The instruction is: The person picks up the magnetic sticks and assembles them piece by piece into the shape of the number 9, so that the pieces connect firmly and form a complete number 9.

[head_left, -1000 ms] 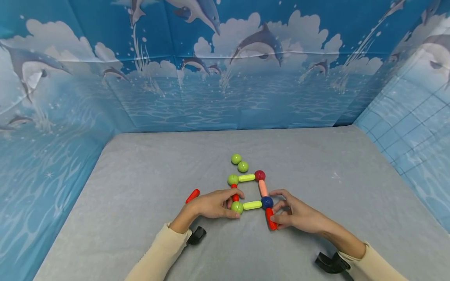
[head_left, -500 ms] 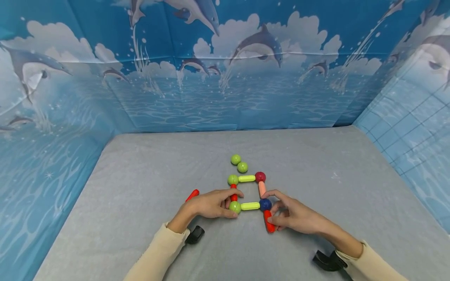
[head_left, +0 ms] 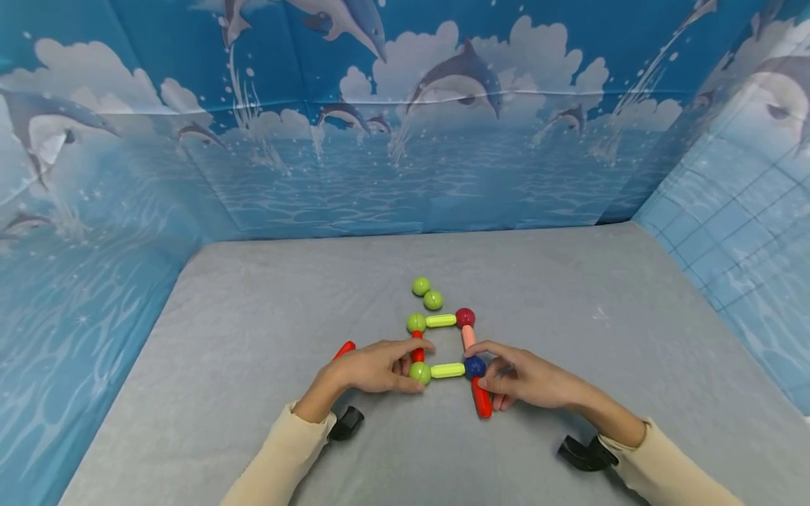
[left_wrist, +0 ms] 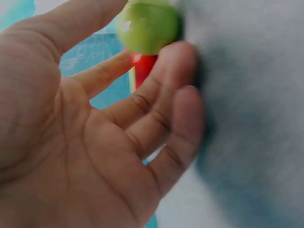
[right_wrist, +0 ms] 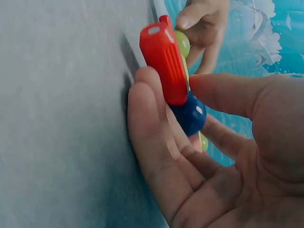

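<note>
A square of magnetic sticks and balls lies before me in the head view. Its near left corner is a green ball, which my left hand holds between thumb and fingers, the index finger reaching over a red stick. At the near right corner my right hand holds a blue ball, thumb on its near side and index finger by the pink stick. Another red stick juts from the blue ball toward me, beside the right fingers. A yellow-green stick joins the two held balls.
A green ball, a yellow-green stick and a dark red ball form the far side. Two loose green balls lie beyond. A loose red stick lies partly behind the left hand. Dolphin-print cloth surrounds the grey table.
My right thumb has slid from the jutting red stick up to the blue ball, and the index finger has come over to the pink stick. The left hand keeps its hold.
</note>
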Available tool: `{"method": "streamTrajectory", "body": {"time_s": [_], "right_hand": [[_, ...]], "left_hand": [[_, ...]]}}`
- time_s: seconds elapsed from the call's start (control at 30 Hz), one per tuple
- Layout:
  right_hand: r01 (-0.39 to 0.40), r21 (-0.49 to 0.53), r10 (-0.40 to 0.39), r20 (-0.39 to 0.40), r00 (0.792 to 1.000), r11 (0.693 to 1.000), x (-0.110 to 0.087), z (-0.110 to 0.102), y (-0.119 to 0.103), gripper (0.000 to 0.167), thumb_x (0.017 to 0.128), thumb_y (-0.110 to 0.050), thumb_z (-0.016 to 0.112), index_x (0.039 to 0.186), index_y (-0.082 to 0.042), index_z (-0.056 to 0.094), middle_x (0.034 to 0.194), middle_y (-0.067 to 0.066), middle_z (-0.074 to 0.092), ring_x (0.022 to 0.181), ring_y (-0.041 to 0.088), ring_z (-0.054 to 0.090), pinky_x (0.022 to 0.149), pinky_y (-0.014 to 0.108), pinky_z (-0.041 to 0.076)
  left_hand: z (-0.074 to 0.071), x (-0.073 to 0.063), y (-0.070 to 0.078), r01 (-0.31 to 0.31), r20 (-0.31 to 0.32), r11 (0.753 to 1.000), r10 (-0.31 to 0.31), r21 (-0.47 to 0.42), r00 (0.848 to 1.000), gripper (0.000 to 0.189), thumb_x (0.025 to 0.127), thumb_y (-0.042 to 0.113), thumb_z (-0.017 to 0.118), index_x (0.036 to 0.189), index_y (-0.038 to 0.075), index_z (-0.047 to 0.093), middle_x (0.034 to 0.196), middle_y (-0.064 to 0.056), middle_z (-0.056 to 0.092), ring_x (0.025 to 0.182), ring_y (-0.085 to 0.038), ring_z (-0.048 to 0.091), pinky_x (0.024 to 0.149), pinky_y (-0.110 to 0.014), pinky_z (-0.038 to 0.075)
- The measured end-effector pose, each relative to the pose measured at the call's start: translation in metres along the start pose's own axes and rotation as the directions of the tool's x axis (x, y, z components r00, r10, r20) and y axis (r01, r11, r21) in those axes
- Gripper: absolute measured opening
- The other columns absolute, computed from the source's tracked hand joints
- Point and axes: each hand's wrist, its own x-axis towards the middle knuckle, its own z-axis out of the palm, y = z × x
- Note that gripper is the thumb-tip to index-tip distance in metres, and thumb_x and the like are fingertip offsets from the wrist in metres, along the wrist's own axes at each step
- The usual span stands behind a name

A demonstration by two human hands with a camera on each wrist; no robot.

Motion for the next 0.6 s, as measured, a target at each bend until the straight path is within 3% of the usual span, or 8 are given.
{"method": "streamTrajectory", "body": {"time_s": [0.1,0.27,0.43,0.6], "right_hand": [[0.007,0.008,-0.007,0.032,0.999,1.0,0.001,-0.004,0.003,0.046,0.104,-0.017,0.056,0.146,-0.008,0.04,0.097,0.015,0.065,0.074,0.027,0.071,0.069,0.038,0.06],[-0.001,-0.023,0.003,0.074,0.997,1.0,0.005,-0.012,0.002,0.043,0.104,-0.021,0.056,0.144,-0.01,0.045,0.089,0.016,0.067,0.069,0.026,0.07,0.065,0.037,0.06],[-0.001,-0.118,0.01,0.077,0.997,0.993,0.008,-0.019,-0.001,0.046,0.104,-0.025,0.057,0.146,-0.01,0.047,0.09,0.012,0.065,0.07,0.024,0.067,0.065,0.034,0.058],[-0.012,-0.204,0.024,0.055,0.998,0.979,0.013,-0.023,-0.002,0.049,0.104,-0.028,0.057,0.149,-0.012,0.045,0.093,0.007,0.063,0.073,0.021,0.066,0.066,0.032,0.056]], "left_hand": [[-0.007,-0.002,0.005,-0.011,-0.018,1.0,0.011,0.015,1.0,0.053,0.096,0.023,0.07,0.144,0.013,0.049,0.088,0.002,0.058,0.073,-0.009,0.054,0.067,-0.022,0.045],[-0.03,0.001,0.013,-0.028,-0.104,0.999,0.03,0.023,0.994,0.048,0.098,0.02,0.066,0.142,0.008,0.051,0.09,-0.001,0.06,0.074,-0.012,0.057,0.067,-0.025,0.048],[-0.053,0.017,0.011,-0.006,-0.188,1.0,0.011,0.028,0.982,0.043,0.1,0.021,0.063,0.139,0.008,0.054,0.095,-0.005,0.061,0.076,-0.015,0.057,0.069,-0.027,0.048],[-0.067,0.037,-0.002,0.038,-0.246,0.999,-0.031,0.022,0.969,0.042,0.1,0.017,0.062,0.141,0.009,0.053,0.102,-0.009,0.061,0.079,-0.018,0.057,0.07,-0.028,0.047]]}}
